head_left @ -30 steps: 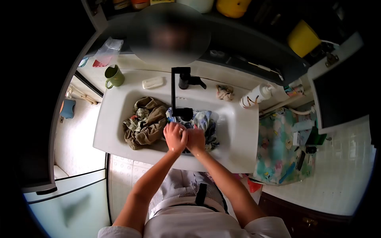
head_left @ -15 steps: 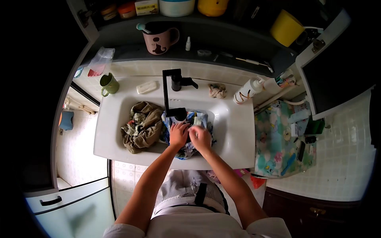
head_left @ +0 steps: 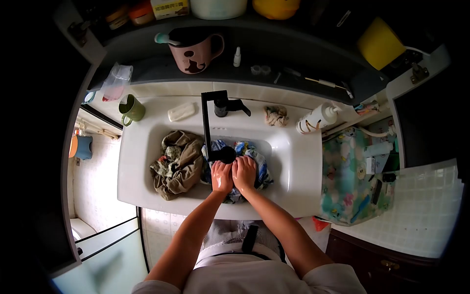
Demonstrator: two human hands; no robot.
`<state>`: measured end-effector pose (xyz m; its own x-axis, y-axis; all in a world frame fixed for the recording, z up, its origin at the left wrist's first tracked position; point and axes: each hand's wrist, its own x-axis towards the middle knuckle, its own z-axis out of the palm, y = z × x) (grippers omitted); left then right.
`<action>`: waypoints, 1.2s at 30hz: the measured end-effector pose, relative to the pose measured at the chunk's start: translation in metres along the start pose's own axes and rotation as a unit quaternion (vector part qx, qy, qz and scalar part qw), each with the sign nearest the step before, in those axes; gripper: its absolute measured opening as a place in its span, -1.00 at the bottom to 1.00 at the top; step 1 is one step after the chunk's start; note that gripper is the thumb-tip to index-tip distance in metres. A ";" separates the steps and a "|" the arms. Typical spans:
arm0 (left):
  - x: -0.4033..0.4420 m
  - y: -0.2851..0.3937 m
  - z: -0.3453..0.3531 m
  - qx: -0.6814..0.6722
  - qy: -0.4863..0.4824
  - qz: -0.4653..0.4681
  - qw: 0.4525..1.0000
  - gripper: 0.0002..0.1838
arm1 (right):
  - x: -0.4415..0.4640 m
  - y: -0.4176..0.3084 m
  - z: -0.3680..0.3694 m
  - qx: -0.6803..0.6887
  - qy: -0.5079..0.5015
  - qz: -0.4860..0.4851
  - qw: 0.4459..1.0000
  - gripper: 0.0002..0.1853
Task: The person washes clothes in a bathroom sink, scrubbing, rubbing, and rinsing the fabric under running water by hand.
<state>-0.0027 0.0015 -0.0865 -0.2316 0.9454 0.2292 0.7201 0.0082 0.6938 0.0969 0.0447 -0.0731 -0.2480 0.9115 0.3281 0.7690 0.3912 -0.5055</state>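
Observation:
Side by side in the sink, my left hand (head_left: 222, 177) and my right hand (head_left: 244, 172) press into a wet blue, white and dark patterned cloth (head_left: 260, 164). The fingers of both curl down into its folds, and their tips are partly hidden. Wet shine shows on the backs of the hands. Right above them is the spout of a black faucet (head_left: 206, 125). To the left of the patterned cloth, touching it, lies a crumpled brown garment (head_left: 188, 169) with a mottled part. Both lie in the white sink (head_left: 296, 188).
On the sink's back ledge are a green mug (head_left: 131, 110), a white soap bar (head_left: 181, 112), a crumpled beige cloth (head_left: 276, 116) and a white pump bottle (head_left: 317, 118). A dark shelf above holds a pink mug (head_left: 192, 54). At right is a patterned cover (head_left: 338, 196) with small items.
My right hand has come down onto the patterned cloth, beside my left, from a raised, curled pose. The head view has shifted slightly, so the sink sits lower.

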 end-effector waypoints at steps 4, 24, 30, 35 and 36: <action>0.002 -0.017 0.014 0.043 -0.079 -0.037 0.995 -0.74 | -0.001 0.013 0.026 -0.033 -0.113 0.108 0.987 -0.66; 0.094 -0.041 0.036 0.181 -0.089 -0.016 0.979 -0.72 | 0.096 0.037 0.053 -0.072 0.029 -0.032 0.997 -0.90; 0.072 -0.035 0.023 0.169 0.016 -0.165 0.972 -0.07 | 0.077 0.039 0.041 -0.031 0.023 -0.038 0.999 -0.83; 0.062 -0.058 0.030 0.224 0.008 -0.040 0.974 -0.35 | 0.050 0.030 0.021 -0.056 -0.015 -0.018 0.998 -0.79; 0.066 -0.064 0.031 0.230 -0.039 -0.042 0.972 -0.40 | 0.047 0.028 0.017 -0.057 -0.036 -0.006 0.998 -0.79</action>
<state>-0.0437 0.0735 -0.1366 -0.2647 0.9567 0.1212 0.9210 0.2135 0.3259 0.0967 0.1006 -0.0854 -0.2956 0.9153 0.2737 0.8267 0.3886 -0.4068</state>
